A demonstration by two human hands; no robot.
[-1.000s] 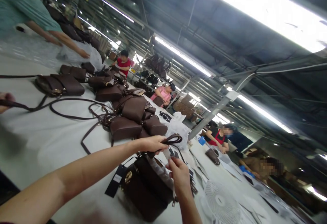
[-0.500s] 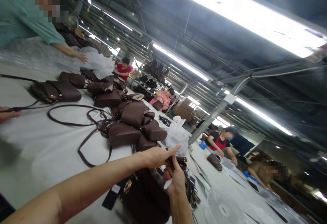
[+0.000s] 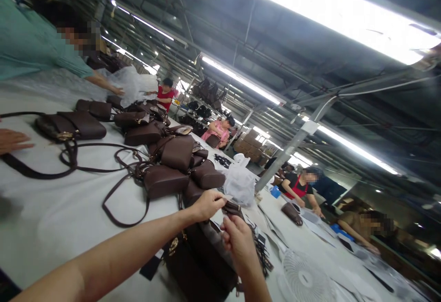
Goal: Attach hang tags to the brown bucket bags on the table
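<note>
A dark brown bag [image 3: 200, 265] with gold hardware stands on the white table, below my hands. My left hand [image 3: 208, 204] is closed in a pinch on a small pale piece near the bag's top. To its right, my right hand [image 3: 237, 235] has its fingers curled beside the bag's upper edge; what they grip, if anything, is too small to tell. Rolled brown straps [image 3: 232, 208] lie just beyond the fingers. A black tag [image 3: 150, 265] rests left of the bag.
Many brown bags [image 3: 177, 153] with looped straps cover the table's middle. Clear plastic [image 3: 239, 182] lies beyond my hands, a white fan [image 3: 305, 272] at right. Another person's hand [image 3: 14, 141] is at the left edge; people work around the table.
My left hand has gone from extended fingers to a pinch. My right hand has moved slightly down and right. The other person's hand at the left has opened, and the strap there has dropped.
</note>
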